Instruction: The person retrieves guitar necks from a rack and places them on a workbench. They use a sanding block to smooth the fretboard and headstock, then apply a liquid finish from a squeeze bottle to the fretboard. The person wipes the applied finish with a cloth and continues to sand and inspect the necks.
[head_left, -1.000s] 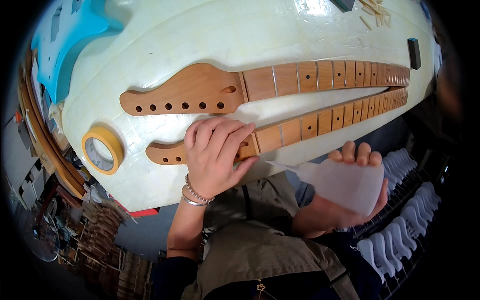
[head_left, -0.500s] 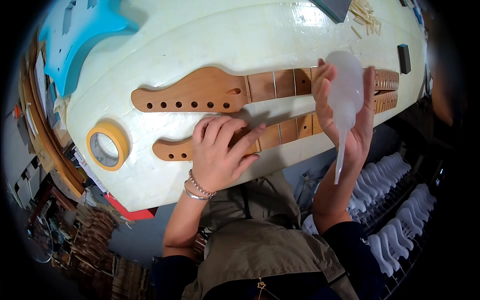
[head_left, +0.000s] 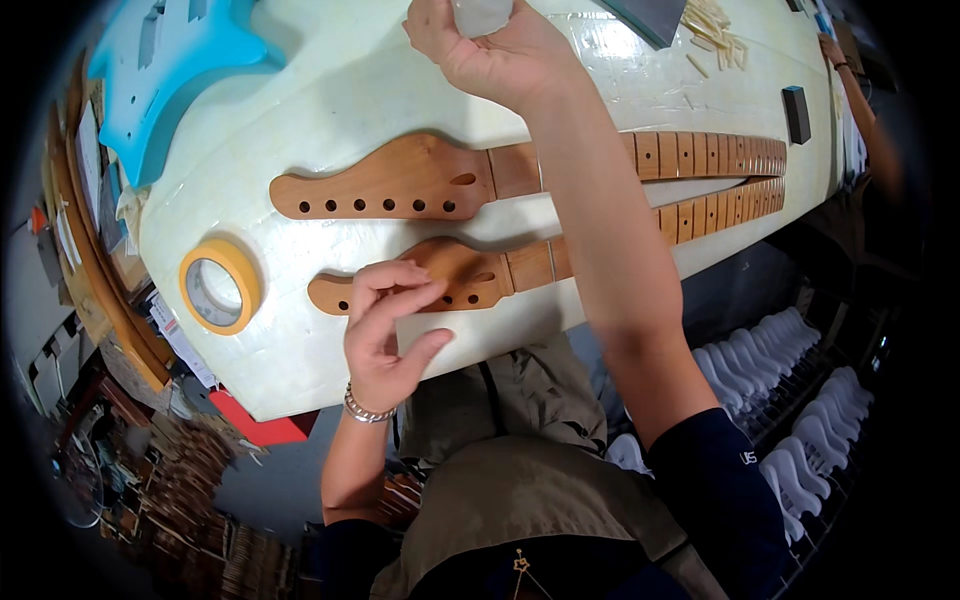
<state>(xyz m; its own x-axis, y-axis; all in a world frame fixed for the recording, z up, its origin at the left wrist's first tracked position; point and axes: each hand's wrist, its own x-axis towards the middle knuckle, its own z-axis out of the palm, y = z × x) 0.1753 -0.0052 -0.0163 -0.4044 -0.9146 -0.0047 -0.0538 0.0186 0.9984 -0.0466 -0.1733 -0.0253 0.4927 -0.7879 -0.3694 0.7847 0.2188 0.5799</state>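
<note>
Blue guitar body [head_left: 165,75]: lay at the 10 o'clock corner of the view, on the far left end of the counter [head_left: 330,100].
Tape roll [head_left: 219,286]: yellow ring, flat on the counter at 9 o'clock, just left of the near neck's headstock.
Far guitar neck [head_left: 400,182]: wooden, headstock to the left with a row of tuner holes, fretboard running off toward 3 o'clock; partly crossed by the right forearm.
Near guitar neck [head_left: 480,277]: parallel to the far one and closer to the counter edge, headstock left.
Left hand [head_left: 385,335]: loosely open, fingers curled, fingertips at the near neck's headstock at about 7 o'clock from frame centre; contact could not be confirmed. A bracelet sat on the wrist.
Right hand [head_left: 495,50]: reached across both necks to 12 o'clock, closed around a pale translucent object [head_left: 480,14] cut off by the top edge.
Wooden sticks [head_left: 712,30]: small pale heap at 1 o'clock.
Dark block [head_left: 797,113]: small, on the counter at 2 o'clock, above the fretboards.
White moulded parts [head_left: 810,400]: rows at 4 o'clock, below the counter.
</note>
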